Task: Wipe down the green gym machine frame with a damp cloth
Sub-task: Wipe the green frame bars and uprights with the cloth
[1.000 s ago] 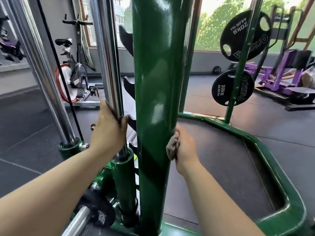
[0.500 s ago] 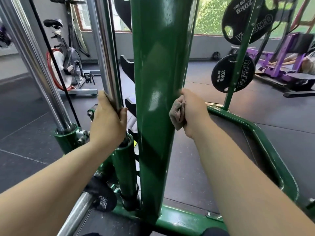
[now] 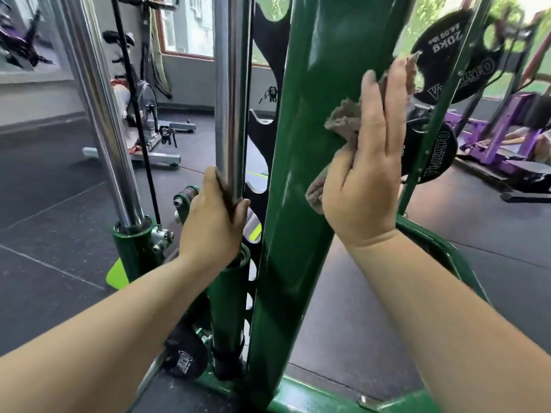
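the right hand [image 3: 366,174] lies flat with straight fingers and presses the grey-brown cloth [image 3: 343,120] on the right face of the green upright post [image 3: 298,204]. just left of this post, the left hand [image 3: 211,225] curls its fingers around the chrome guide rod [image 3: 228,99].

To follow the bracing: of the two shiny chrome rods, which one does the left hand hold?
The shiny chrome rod directly beside the wide green steel post: the left hand grips it. The other chrome rod, farther left, is untouched.
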Available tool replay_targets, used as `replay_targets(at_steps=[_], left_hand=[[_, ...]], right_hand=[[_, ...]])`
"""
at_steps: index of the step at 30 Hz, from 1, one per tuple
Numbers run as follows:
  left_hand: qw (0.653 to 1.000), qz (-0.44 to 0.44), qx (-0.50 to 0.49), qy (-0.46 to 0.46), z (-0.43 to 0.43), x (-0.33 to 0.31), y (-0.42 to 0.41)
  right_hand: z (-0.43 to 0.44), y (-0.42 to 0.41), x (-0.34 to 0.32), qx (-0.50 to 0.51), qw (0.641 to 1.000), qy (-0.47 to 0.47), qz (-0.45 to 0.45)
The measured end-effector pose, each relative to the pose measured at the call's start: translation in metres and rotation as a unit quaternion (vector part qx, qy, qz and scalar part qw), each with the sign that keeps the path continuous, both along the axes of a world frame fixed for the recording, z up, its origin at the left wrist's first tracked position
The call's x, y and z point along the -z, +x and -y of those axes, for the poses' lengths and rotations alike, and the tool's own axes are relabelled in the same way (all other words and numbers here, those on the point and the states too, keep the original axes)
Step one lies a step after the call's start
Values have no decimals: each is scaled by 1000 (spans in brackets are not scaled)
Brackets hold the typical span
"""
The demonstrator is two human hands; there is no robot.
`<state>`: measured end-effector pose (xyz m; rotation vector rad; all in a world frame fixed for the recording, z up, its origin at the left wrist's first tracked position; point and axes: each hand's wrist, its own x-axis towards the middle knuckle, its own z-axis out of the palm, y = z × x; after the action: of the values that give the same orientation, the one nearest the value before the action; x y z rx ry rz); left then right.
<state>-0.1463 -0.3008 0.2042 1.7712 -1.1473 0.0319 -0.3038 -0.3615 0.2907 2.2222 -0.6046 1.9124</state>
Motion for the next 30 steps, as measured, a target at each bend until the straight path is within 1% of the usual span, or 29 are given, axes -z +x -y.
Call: replay_targets(at_steps=[1,3,6,8,10,11,12,13,14,15,16,17,18,19,20,21,22,23,25,26,28,29,30], left_hand=[[1000,2,-2,-5,0,1,0],[1000,13,-12,-11,1,2,-1],[999,15,-17,-26,3,5,-1],[999,5,6,-44,2,7,1],[998,-21,43,-50,-3,8,4],[996,-34,61,-50,-9,6,5],[996,-33,67,-43,-17,5,6],[997,-15,61,-40,-28,5,6],[997,20,52,-43,-39,6,6],[995,56,57,-54,-48,7,5],[993,63,75,-62,-56,9,2],[993,37,100,-56,-61,10,-4],[991,-14,124,-41,-62,9,-12],[987,-69,146,-25,-61,7,-21],[980,-116,161,-13,-59,3,-31],[974,-144,171,-14,-55,0,-39],[971,-160,177,-28,-51,-6,-45],[967,-174,177,-52,-47,-11,-49],[966,-191,149,-88,-39,-20,-47],[970,-192,116,-91,-36,-22,-43],[979,-181,45,-86,-34,-21,-30],[982,-166,18,-85,-34,-19,-24],[985,-151,1,-83,-36,-18,-21]], right_hand=[[4,-1,-4,28,997,-51,-41],[2,-3,-2,95,978,-130,-134],[-3,5,15,181,930,-159,-276],[-5,4,49,178,894,-161,-377],[-9,-8,94,150,844,-144,-495],[-12,-15,112,132,819,-134,-543],[-13,-22,125,105,803,-126,-573],[-14,-26,130,66,801,-116,-583],[-15,-26,128,19,812,-113,-572],[-13,-25,121,-25,834,-111,-540],[-12,-22,107,-59,861,-113,-493],[-11,-19,90,-82,889,-111,-438],[-8,-17,70,-83,913,-110,-383],[-3,-16,49,-59,933,-119,-334],[2,-16,29,-21,945,-136,-296],[6,-18,14,20,950,-146,-276],[9,-19,5,55,945,-150,-285],[11,-22,4,80,930,-154,-323],[11,-27,22,113,881,-170,-426],[10,-30,36,119,853,-184,-474],[13,-37,59,96,812,-215,-534],[15,-41,61,72,801,-234,-547],[17,-42,54,55,799,-252,-542]])
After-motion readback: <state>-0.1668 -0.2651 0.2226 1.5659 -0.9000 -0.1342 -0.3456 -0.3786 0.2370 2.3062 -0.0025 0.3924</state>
